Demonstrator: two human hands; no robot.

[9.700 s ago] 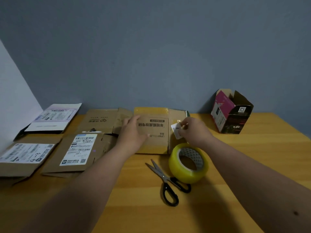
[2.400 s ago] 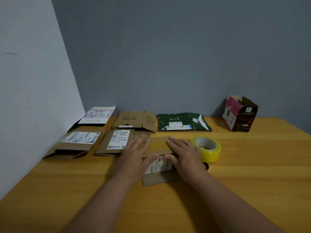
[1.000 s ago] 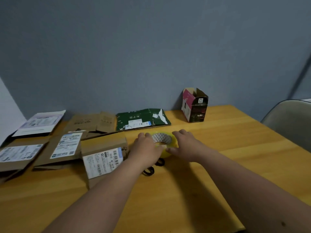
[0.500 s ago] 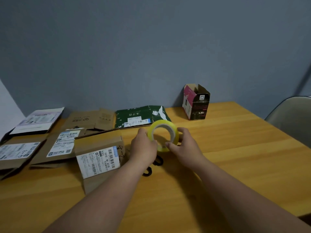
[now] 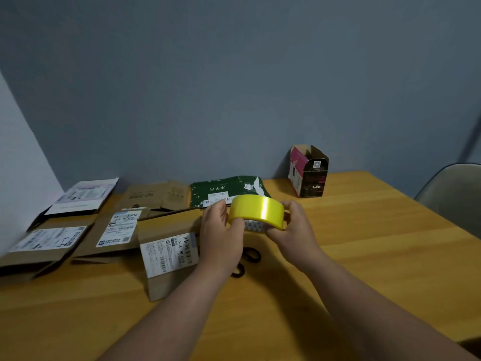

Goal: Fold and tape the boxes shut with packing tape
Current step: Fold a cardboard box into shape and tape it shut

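Both hands hold the yellow roll of packing tape [image 5: 256, 211] in the air above the wooden table [image 5: 364, 256], the roll turned so its outer band faces the camera. The left hand [image 5: 221, 238] has its grip closed on the roll's left side, thumb curled onto the lower front edge and fingers behind it. The right hand [image 5: 291, 230] grips the right side, fingers wrapped over the far rim and the thumb under the near edge.

Taking the roll as the landmark: just left of it and lower stands a folded brown box [image 5: 169, 254] with a white shipping label on its near face, its top flap slightly raised; the left wrist overlaps its right edge. Beneath the roll, between the two wrists, the black handles of a pair of scissors [image 5: 247, 261] lie on the table. Directly behind the roll lies a flattened green carton [image 5: 218, 190]. Farther left lie several flattened cartons with labels [image 5: 117, 230], side by side. Behind and to the right of the roll, near the wall, stands an open pink-and-black box [image 5: 308, 171]. At the far right a chair back [image 5: 453, 194] shows.
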